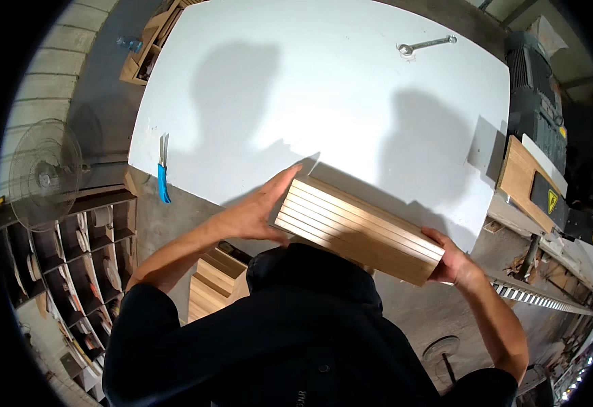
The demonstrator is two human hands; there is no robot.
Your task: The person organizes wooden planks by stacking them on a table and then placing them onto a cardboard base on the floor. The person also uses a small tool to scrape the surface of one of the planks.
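Note:
A stack of several pale wooden boards (361, 230), lined up flush, lies slantwise at the near edge of the white table (323, 88). My left hand (259, 211) spans the stack's left end, thumb on the near side and fingers stretched along the far corner. At the other end my right hand (451, 261) grips the boards, its thumb on top and the other fingers mostly hidden. The underside of the stack is out of sight, so whether it touches the tabletop I cannot tell.
A blue-handled knife (163, 178) lies at the table's left edge, and a metal wrench (427, 46) at the far right. More wooden pieces (211, 285) stand low beside me. A motor-driven machine (537, 102) borders the right side; a fan (45, 178) and shelving (82, 261) stand left.

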